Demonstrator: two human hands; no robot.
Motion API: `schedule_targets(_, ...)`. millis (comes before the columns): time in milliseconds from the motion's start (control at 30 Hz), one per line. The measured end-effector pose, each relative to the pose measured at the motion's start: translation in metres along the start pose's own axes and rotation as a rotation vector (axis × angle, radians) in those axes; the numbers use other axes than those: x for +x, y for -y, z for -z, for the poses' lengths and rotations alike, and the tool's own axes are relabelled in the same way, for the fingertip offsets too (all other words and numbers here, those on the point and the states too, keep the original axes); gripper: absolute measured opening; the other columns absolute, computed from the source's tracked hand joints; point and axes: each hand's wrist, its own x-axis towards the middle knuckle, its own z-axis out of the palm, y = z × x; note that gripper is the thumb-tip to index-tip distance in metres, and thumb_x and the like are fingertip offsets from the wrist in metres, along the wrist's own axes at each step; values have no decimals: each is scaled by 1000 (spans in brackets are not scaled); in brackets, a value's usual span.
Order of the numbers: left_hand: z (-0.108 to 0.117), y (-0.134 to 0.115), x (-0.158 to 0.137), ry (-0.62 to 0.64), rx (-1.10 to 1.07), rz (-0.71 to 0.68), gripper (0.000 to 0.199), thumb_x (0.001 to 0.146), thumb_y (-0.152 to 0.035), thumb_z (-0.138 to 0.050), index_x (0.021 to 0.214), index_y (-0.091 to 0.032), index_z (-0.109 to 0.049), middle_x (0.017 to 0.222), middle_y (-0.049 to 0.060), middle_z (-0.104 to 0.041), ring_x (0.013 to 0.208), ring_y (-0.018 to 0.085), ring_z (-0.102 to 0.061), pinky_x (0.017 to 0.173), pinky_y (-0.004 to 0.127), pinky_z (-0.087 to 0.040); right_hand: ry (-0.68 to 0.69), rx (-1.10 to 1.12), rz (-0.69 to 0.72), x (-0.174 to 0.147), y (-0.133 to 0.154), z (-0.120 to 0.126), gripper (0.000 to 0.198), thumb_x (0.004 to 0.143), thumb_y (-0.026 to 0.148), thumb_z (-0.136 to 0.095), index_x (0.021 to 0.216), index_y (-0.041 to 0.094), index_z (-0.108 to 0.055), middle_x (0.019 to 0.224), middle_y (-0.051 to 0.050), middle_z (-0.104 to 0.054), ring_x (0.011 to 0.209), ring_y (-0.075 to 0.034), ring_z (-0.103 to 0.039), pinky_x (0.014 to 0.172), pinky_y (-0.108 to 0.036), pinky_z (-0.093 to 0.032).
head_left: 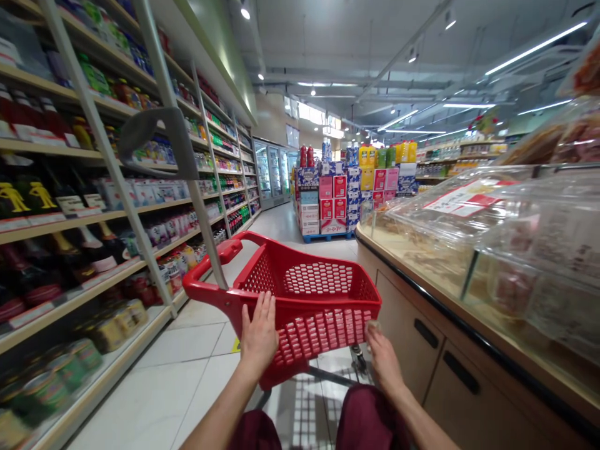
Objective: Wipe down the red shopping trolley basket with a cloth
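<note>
Head view, from where I stand: at far left, tall shelves with pale wooden edges (pixel 70 224) carry rows of bottles and cans. In front of them a metal pole with a grey plastic bracket (pixel 180 144) rises from the handle end of a red plastic shopping cart with a perforated basket (pixel 323 334), standing on the pale tiled floor (pixel 145 400). Its long axis runs across the person's front, handle end to the left, narrower end to the right.

Next comes the left hand (pixel 259 337), nearer the handle end, laid against the basket's near rim; its fingers are stretched out side by side, thumb a little apart, clamped on nothing. Just beyond the fingers lies the basket, its near wall spanning the gap between both hands. Behind it, well apart, stands a stack of coloured boxes and bottles (pixel 332 200) on a blue pallet.

The right hand (pixel 383 356) is nearer the narrower end, at the near right corner of the basket; its fingers are bent around a small pale wad (pixel 374 326), too little of it showing to name. Maroon-clothed knees (pixel 368 415) sit below. Along the right, a wood-fronted table with a black edge (pixel 403 312) carries clear plastic packages (pixel 529 225) behind its glass lip.
</note>
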Motion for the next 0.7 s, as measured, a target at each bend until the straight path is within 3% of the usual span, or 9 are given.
schedule_targets(100,-2,1,-1,3,-1,-12,64,66,-15,-40,129,-11,-30,138,8,-27,129,22,-17,105,48,-7,-18,28,-2,-3,8,3,48,74,7,-30,111,21,-56,114,-6,-57,109,-18,-49,87,-35,-43)
schedule_targets(233,-6,-3,0,-8,3,24,64,67,-16,-40,129,-7,-28,138,11,-25,129,23,-15,104,49,-8,-204,66,23,34,20,25,51,77,9,-30,126,19,-40,129,-5,-43,124,-18,-29,100,-42,-29)
schedule_targets(300,-7,-4,0,-9,7,31,64,67,-18,-40,129,-8,-28,138,11,-25,129,23,-14,104,50,-8,-173,62,79,40,21,23,50,77,9,-32,125,20,-41,128,-6,-44,125,-19,-28,99,-43,-28)
schedule_targets(467,-7,-1,-1,13,33,-11,64,67,-17,-39,130,-11,-27,139,9,-22,130,23,-12,104,50,-9,14,58,178,12,30,4,47,77,6,-32,116,23,-52,117,-6,-55,117,-18,-41,92,-40,-38)
schedule_targets(700,-7,1,-3,28,55,-1,64,67,-17,-37,130,-10,-26,140,8,-19,130,21,-12,104,50,-7,-125,154,216,44,75,5,47,82,6,-30,124,25,-41,126,-3,-46,125,-17,-27,101,-44,-27)
